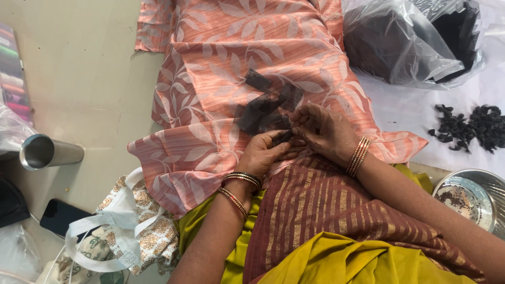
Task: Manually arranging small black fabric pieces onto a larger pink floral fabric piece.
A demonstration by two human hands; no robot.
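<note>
My left hand [261, 154] and my right hand [323, 130] meet over my lap and pinch a small piece of black net fabric [283, 138] between their fingertips. Just above the hands, several more black net pieces [263, 104] lie in a loose pile on a peach cloth with a white leaf pattern [221, 63] spread over my legs. Both wrists wear bangles. A maroon and gold striped cloth [315, 205] covers my lap under the forearms.
A steel tumbler [48, 151] lies on its side at the left. A black phone [60, 216] and a printed cloth bag [123, 226] sit bottom left. At right: a clear plastic bag of black material [410, 39], small black bits [468, 126], a steel bowl [473, 197].
</note>
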